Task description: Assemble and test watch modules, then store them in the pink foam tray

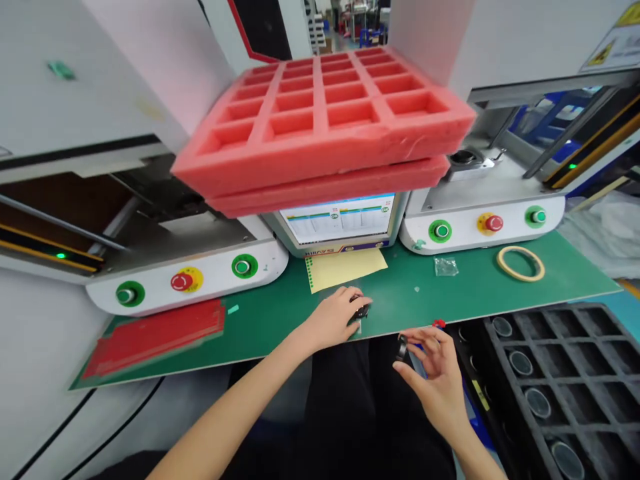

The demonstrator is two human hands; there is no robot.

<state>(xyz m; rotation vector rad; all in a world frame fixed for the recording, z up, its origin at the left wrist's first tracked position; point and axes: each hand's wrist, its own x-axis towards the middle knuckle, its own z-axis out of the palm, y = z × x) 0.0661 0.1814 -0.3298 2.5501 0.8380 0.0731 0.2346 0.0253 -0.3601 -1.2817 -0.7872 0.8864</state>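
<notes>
My left hand [336, 316] rests on the green mat [465, 293] near its front edge, fingers curled over a small black part [361, 311] lying there. My right hand [434, 365] is just off the mat's front edge above my lap, pinching a small black ring-shaped part [403, 347] between thumb and fingers. A small red item [439, 324] sits at the mat edge just above that hand.
A stack of pink foam trays [325, 127] sits on a monitor [340, 223]. Machines with green and red buttons stand left [185, 280] and right [485, 223]. A yellow sheet [345, 268], tape ring [521, 263], small plastic bag [445, 266], red sheets [160, 333] and a black tray with round parts [550, 387] lie around.
</notes>
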